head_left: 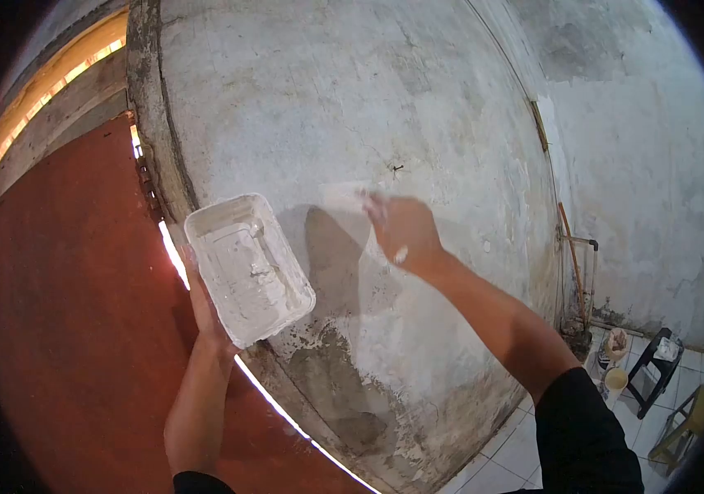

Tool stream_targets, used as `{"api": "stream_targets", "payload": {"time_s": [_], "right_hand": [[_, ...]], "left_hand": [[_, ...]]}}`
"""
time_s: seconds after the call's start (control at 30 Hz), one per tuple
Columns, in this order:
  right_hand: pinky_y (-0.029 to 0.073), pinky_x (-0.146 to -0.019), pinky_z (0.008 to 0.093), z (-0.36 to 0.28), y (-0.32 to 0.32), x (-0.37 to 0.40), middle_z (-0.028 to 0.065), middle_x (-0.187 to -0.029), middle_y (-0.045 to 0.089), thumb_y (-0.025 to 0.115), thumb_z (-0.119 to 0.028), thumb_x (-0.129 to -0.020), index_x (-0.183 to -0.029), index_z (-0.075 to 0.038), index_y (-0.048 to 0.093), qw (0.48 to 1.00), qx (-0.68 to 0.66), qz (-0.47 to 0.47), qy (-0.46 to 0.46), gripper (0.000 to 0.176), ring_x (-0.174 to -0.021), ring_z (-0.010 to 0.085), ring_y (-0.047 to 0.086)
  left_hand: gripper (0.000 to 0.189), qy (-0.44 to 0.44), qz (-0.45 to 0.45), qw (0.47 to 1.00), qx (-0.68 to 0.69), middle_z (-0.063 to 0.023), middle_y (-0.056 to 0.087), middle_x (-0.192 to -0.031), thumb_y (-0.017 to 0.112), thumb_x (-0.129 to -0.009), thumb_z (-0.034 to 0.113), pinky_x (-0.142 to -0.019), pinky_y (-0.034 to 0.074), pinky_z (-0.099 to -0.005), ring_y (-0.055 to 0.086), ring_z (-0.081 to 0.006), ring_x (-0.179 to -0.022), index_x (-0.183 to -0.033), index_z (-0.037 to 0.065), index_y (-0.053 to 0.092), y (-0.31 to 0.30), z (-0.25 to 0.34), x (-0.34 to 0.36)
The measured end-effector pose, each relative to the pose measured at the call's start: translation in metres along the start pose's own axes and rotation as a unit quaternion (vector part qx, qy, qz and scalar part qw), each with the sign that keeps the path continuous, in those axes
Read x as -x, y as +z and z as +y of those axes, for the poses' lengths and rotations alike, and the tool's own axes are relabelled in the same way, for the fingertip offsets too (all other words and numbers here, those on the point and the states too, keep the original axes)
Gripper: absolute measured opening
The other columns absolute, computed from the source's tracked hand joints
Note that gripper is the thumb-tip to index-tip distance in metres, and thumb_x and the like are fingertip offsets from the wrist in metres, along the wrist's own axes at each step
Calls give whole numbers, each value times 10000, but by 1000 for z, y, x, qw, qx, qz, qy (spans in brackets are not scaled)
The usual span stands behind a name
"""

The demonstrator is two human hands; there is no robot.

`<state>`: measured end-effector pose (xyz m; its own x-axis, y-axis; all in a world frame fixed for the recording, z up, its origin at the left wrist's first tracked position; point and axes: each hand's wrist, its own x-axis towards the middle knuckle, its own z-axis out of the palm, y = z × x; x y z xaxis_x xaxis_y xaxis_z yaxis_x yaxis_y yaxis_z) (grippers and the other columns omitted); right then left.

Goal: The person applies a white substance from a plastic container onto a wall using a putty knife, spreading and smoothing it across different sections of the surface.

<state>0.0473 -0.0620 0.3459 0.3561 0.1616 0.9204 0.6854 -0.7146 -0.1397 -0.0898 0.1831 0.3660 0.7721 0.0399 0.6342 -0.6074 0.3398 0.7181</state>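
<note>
Two bare hands are raised before one mottled grey wall (303, 107), with one rectangular tub (286, 259) between the red door (72, 272) and the right arm. The tub holds one spread of whitish paste (245, 276), thicker in ridges toward its lower end, and it is tilted so that its open side faces the camera. The left hand (202, 300) grasps it from the left and below, fingers reaching up along the outer long side, the forearm rising steeply from the bottom edge of the view. The right arm comes in from the lower right, elbow bent and forearm slanting up and leftward to the wall, its one black sleeve (587, 436) ending near the elbow. The right hand (405, 230) is bent at the fingers, with one pale smear near the wrist; motion blurs its fingertips, so I cannot tell whether they close on the pale flat shape (342, 196) just beside them. One dark nail (397, 169) sticks out just above that hand. At the far right, two stools, one black (652, 375) and one yellowish (690, 424), and two small containers (615, 383) stand on white tiles (508, 449).
</note>
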Motion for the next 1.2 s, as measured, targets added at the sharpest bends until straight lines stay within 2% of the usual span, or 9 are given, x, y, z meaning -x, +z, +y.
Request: {"api": "stream_targets", "payload": {"time_s": [0.03,0.13,0.27,0.53,0.7,0.8,1.03,1.13,1.2], "right_hand": [[470,-665,466,5,0,-10,209,-770,625,451,-236,-942,-1150,-35,585,997,-19,73,-6,318,-722,387,593],[474,-708,466,11,8,-36,216,-822,639,466,-211,-936,-1154,-42,591,990,-80,111,-31,302,-755,388,602],[519,-690,410,-11,22,-24,152,-895,665,497,-116,-892,-1176,-86,599,994,-39,73,-70,304,-821,315,638],[457,-913,376,-29,53,57,78,-1300,543,524,-57,-814,-1242,-118,558,981,22,-62,-181,433,-1074,257,571],[482,-916,376,-33,54,99,88,-1283,552,549,-61,-823,-1271,-116,523,952,28,-71,-296,452,-1074,267,584],[499,-876,389,-32,37,105,99,-1087,626,568,-2,-791,-1235,-146,544,920,19,-270,-283,467,-1024,281,601],[507,-775,441,24,4,58,127,-968,648,498,-81,-866,-1204,-99,554,962,-5,-171,-212,343,-897,333,617],[499,-746,456,57,1,34,142,-914,654,467,-126,-899,-1154,-65,584,987,31,-111,-116,287,-831,352,616],[498,-743,447,76,5,23,157,-900,655,490,-116,-891,-1098,-57,620,996,27,39,-77,251,-794,365,613]], "left_hand": [[785,0,-1,1000,-2,-119,474,-1288,348,-876,692,-956,440,-417,491,-273,-1141,-1374,87,387,-3,-2,-1],[791,9,-31,999,8,-119,473,-1289,354,-874,693,-962,437,-421,493,-275,-1138,-1373,81,385,-8,-3,-4],[782,2,1,1000,-6,-120,472,-1288,357,-879,684,-962,439,-426,498,-280,-1132,-1373,78,382,-5,0,1],[731,11,23,1000,7,-125,498,-1243,349,-904,643,-887,489,-416,535,-260,-1074,-1353,68,405,-5,0,2],[707,21,-36,998,41,-117,518,-1225,338,-912,635,-877,505,-418,560,-265,-1047,-1337,77,423,-13,8,3],[726,-2,-79,996,51,-108,519,-1229,322,-903,656,-915,478,-409,546,-265,-1070,-1356,95,408,-15,10,6],[772,-41,-81,996,-7,-118,531,-1227,286,-888,689,-897,496,-439,570,-280,-1046,-1358,89,409,9,12,-9],[820,-79,-110,990,-44,-151,530,-1246,277,-874,711,-915,490,-475,569,-307,-1094,-1369,68,393,22,18,-21],[822,-86,-112,989,-52,-154,527,-1249,271,-875,712,-919,489,-476,567,-307,-1099,-1368,66,394,31,17,-27]]}}
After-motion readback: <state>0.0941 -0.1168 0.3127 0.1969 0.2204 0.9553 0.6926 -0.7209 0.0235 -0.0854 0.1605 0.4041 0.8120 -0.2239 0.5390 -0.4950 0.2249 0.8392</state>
